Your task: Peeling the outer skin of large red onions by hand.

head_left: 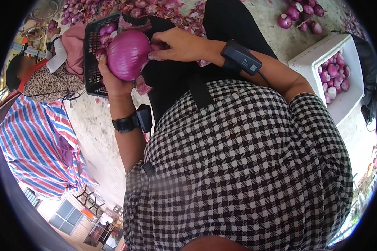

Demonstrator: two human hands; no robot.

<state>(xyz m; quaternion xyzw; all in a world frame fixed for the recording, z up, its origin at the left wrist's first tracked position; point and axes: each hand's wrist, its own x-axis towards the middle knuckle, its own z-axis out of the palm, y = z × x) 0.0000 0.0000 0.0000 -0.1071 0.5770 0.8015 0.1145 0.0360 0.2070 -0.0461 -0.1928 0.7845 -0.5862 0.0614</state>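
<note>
A large, smooth red onion (128, 54) is held up above my lap, close to the camera. My left hand (114, 81) cups it from below and the left, fingers wrapped round its side. At the onion's right edge, the bent fingertips and thumb of my right hand (176, 45) are pinched against its surface; what lies right between them is partly hidden. Loose papery onion skin (142, 85) hangs below the onion. Behind my left hand stands a black plastic crate (89, 62) with red onions (108, 29) in it.
Onion skins (171, 12) and more onions lie on the floor ahead. A white foam box (307, 54) of small onions stands at the right, near a loose onion pile (299, 14). Another person (46, 83) sits at the left beside a striped sheet (38, 146).
</note>
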